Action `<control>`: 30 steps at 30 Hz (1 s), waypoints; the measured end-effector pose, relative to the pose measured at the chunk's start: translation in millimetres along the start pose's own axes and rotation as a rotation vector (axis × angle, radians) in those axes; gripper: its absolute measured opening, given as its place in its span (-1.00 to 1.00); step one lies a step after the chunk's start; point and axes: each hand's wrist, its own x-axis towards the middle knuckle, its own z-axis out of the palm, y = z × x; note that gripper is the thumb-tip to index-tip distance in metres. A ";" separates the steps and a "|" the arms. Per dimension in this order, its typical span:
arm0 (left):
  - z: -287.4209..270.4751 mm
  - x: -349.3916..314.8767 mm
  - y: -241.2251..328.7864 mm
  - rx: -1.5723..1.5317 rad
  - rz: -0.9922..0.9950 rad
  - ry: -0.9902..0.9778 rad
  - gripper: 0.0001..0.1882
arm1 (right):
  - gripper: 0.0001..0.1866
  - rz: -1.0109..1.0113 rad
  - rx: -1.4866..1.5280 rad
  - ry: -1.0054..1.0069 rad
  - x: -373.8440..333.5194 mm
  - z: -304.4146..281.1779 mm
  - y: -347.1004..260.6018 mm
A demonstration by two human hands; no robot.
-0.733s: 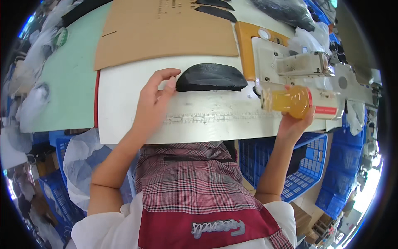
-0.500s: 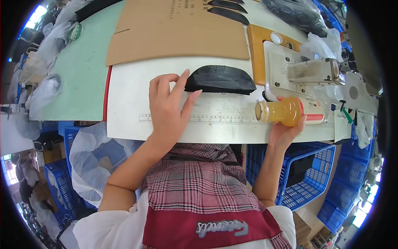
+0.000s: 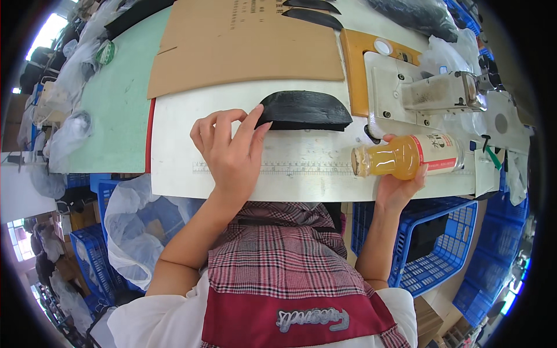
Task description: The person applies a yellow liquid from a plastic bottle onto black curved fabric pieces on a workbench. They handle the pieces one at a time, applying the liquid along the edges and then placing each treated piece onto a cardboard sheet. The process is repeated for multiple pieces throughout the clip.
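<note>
The left hand has slid across the white table and now rests open, fingertips touching the near end of the black curved piece. Further right, the right hand stays wrapped around the juice bottle, now tipped sideways and nearer the sewing machine than before.

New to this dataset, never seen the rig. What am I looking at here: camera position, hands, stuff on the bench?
No robot here: a person wears a fisheye camera on the head, looking down at their own two hands, so straight edges bend. The left hand lies on a white worktable, fingertips touching a black curved piece. The right hand holds a bottle of orange drink on its side. A printed ruler runs along the table. Behind lie brown cardboard and a sewing machine. Blue crates stand below.
</note>
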 end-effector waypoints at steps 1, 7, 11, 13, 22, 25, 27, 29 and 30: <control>0.0 0.8 0.6 -0.041 -0.032 -0.012 -0.74 | -0.33 0.003 0.004 0.002 -0.3 -0.1 0.0; -3.5 11.1 -2.1 -0.443 -0.402 -0.212 -0.89 | -0.33 -0.016 -0.053 -0.018 -0.6 -1.2 1.7; -8.2 21.0 -6.2 -0.508 -0.457 -0.308 -0.90 | -0.34 0.004 -0.029 -0.027 -2.3 -3.1 0.4; -11.2 29.1 -5.3 -0.553 -0.420 -0.346 -0.90 | -0.34 0.021 -0.008 -0.017 -3.2 -2.2 0.3; -9.9 83.9 23.3 -1.225 -0.580 -0.649 -0.81 | -0.36 0.045 0.036 -0.127 -2.7 -5.5 -1.0; -5.8 101.9 35.4 -1.375 -0.624 -0.759 -0.76 | -0.32 0.057 0.001 -0.036 -3.2 -0.5 -2.5; -2.3 116.6 44.7 -1.547 -0.626 -0.808 -0.74 | -0.31 0.047 -0.008 -0.045 -2.6 -3.5 -1.6; 8.2 130.9 52.0 -1.713 -0.597 -0.844 -0.73 | -0.32 0.049 0.006 -0.059 -2.4 -6.8 -0.1; 14.1 139.4 54.4 -1.790 -0.564 -0.849 -0.73 | -0.34 0.056 0.025 -0.072 -3.0 -6.9 -0.5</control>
